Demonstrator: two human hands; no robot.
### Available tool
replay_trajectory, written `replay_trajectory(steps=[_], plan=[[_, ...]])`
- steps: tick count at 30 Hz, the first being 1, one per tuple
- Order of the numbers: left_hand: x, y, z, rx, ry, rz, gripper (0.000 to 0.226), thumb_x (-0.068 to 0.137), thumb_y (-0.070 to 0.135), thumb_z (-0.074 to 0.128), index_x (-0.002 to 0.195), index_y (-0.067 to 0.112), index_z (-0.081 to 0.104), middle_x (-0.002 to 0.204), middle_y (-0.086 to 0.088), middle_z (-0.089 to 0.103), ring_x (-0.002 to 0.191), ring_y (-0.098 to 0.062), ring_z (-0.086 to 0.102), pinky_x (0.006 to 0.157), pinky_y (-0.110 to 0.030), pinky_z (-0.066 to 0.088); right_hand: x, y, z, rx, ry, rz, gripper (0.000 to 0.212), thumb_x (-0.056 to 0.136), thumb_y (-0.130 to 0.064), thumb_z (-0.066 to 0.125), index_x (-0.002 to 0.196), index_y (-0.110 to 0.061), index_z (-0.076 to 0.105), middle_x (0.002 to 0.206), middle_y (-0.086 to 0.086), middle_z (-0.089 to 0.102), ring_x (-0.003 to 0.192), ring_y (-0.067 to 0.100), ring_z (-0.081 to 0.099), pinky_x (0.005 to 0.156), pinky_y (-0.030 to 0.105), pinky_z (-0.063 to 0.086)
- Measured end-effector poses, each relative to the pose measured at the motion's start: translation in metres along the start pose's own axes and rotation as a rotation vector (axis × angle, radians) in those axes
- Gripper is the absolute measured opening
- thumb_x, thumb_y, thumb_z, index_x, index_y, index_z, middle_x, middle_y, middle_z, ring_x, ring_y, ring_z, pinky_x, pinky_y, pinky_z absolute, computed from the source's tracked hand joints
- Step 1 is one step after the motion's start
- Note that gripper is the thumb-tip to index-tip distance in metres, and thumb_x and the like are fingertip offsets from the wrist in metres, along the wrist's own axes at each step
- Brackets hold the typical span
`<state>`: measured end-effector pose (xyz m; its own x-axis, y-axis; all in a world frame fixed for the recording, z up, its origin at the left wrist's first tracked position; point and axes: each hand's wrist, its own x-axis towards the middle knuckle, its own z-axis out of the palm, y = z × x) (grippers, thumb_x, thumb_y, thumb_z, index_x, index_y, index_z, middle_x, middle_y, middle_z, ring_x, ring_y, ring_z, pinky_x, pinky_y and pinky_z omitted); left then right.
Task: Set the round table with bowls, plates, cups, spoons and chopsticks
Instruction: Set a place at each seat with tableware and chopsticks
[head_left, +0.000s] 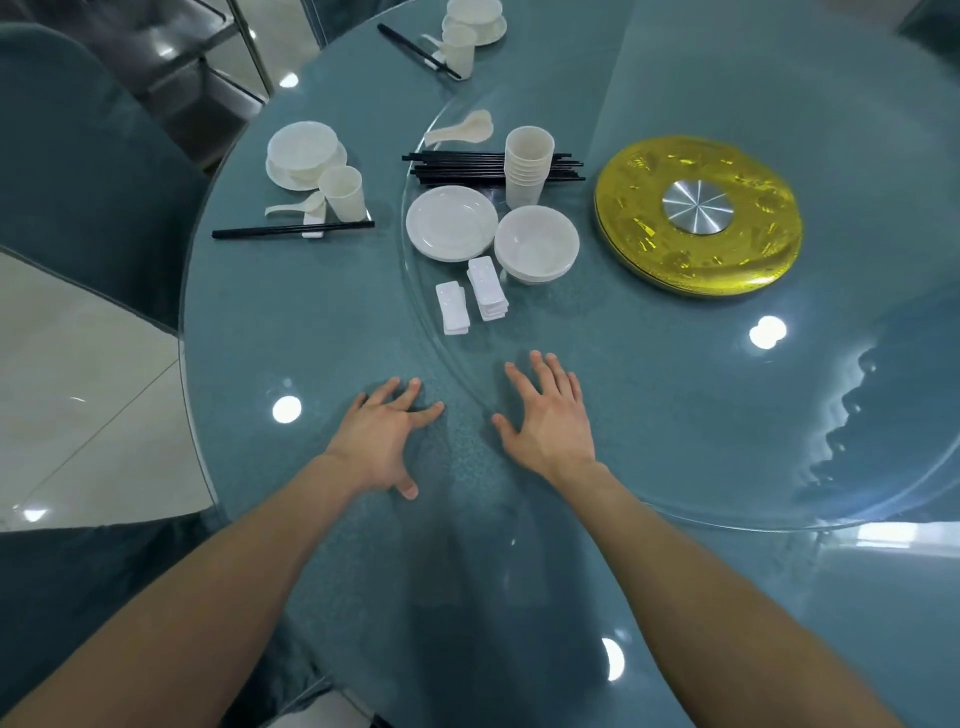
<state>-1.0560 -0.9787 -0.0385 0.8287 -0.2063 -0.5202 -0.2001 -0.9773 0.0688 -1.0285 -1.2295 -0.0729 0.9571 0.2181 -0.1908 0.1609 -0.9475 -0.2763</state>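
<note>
My left hand (382, 436) and my right hand (548, 415) hover open and empty over the teal round table (291, 332), fingers spread. Ahead on the glass turntable (675, 395) lie a stack of white plates (451, 222), a stack of white bowls (536, 243), a stack of cups (527, 166), a bundle of black chopsticks (457, 167), a white spoon (462, 130) and two piles of white chopstick rests (470, 295). A laid place at the left has a bowl on a plate (304, 153), a cup (343, 192), a spoon (293, 205) and chopsticks (291, 230).
A second laid place (467, 31) sits at the far edge of the table. A gold disc with a metal hub (696, 213) marks the turntable's centre. Teal chairs (67, 156) stand at the left, with pale floor tiles (78, 384) beside them.
</note>
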Motion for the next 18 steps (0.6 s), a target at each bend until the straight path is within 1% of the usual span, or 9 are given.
replay_trajectory(steps=[3,7,9,11,14,18], plan=[[0.002,-0.001,0.002,-0.009,0.002,-0.010,0.146,0.047,0.070,0.095,0.166,0.052,0.012,0.180,0.002,0.001,0.165,-0.028,0.004,0.130,-0.054,0.022,-0.007,0.008,-0.001,0.014,-0.008,-0.002,0.079,0.098,-0.055,0.057,0.167,-0.032,0.028,0.178,0.007,0.010,0.165,0.026,0.000,0.133,0.048,0.005],[0.003,-0.003,0.004,-0.016,0.009,-0.014,0.147,0.045,0.071,0.095,0.166,0.055,0.013,0.180,0.005,0.001,0.165,-0.026,0.005,0.129,-0.051,0.027,-0.017,0.017,-0.001,0.045,0.023,0.002,0.078,0.093,-0.053,0.060,0.163,-0.030,0.036,0.177,0.008,0.017,0.165,0.026,0.005,0.133,0.049,0.007],[0.003,-0.003,0.004,-0.012,0.004,-0.014,0.147,0.045,0.071,0.095,0.166,0.055,0.013,0.180,0.006,0.001,0.165,-0.026,0.005,0.128,-0.050,0.029,-0.023,0.021,0.000,0.054,0.040,0.008,0.076,0.093,-0.059,0.058,0.161,-0.030,0.039,0.176,0.007,0.020,0.165,0.027,0.006,0.133,0.050,0.006],[0.003,-0.002,0.003,-0.005,0.003,-0.013,0.146,0.047,0.071,0.095,0.166,0.054,0.012,0.180,0.005,0.000,0.165,-0.027,0.004,0.129,-0.051,0.028,-0.027,0.024,0.001,0.077,0.070,0.028,0.074,0.094,-0.066,0.057,0.157,-0.029,0.045,0.174,0.008,0.026,0.164,0.027,0.009,0.133,0.051,0.006],[0.002,0.000,0.000,-0.002,-0.007,-0.012,0.145,0.049,0.069,0.095,0.167,0.053,0.013,0.180,0.004,-0.001,0.166,-0.028,0.003,0.130,-0.052,0.026,-0.033,0.027,0.004,0.098,0.104,0.070,0.071,0.095,-0.073,0.054,0.150,-0.027,0.052,0.170,0.009,0.034,0.163,0.028,0.014,0.132,0.053,0.008],[0.000,0.001,-0.003,0.005,-0.021,-0.007,0.143,0.052,0.069,0.095,0.167,0.051,0.013,0.180,0.004,-0.002,0.165,-0.029,0.003,0.129,-0.052,0.027,-0.046,0.035,0.009,0.106,0.124,0.123,0.070,0.098,-0.076,0.046,0.145,-0.024,0.053,0.171,0.006,0.032,0.164,0.026,0.010,0.132,0.055,0.005]])
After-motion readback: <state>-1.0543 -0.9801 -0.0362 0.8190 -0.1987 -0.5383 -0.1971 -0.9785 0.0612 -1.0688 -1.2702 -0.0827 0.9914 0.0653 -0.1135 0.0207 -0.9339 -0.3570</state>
